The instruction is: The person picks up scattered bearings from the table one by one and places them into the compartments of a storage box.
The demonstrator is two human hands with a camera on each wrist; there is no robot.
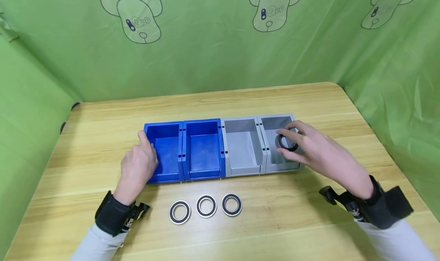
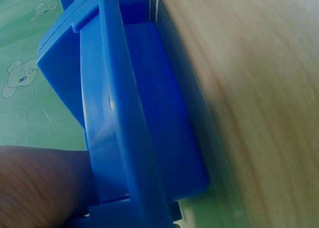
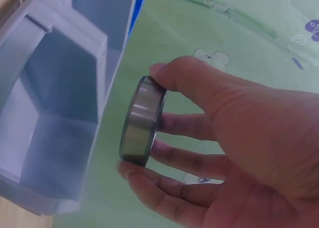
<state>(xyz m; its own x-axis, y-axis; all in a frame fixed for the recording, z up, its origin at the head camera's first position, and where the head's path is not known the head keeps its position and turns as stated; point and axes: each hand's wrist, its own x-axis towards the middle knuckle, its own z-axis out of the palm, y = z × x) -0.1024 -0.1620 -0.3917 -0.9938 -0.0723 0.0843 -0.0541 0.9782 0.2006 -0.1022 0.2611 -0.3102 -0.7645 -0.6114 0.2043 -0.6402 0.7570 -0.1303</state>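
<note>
In the head view, my right hand (image 1: 319, 148) pinches a ball bearing (image 3: 142, 120) between thumb and fingertips, over the rightmost grey bin (image 1: 282, 167). The right wrist view shows the bearing's shiny steel outer rim turned edge-on. My left hand (image 1: 137, 163) grips the left wall of the leftmost blue bin (image 1: 166, 156), the index finger stretched along its rim. Three more bearings lie flat in front of the bins: a left one (image 1: 180, 212), a middle one (image 1: 206, 206) and a right one (image 1: 232, 205), each with a black seal and steel rings.
A second blue bin (image 1: 204, 150) and another grey bin (image 1: 242, 148) stand between the outer two, all side by side in one row. They sit on a wood-grain table (image 1: 254, 230). Green cloth (image 1: 206, 54) with printed animal heads hangs behind and at both sides.
</note>
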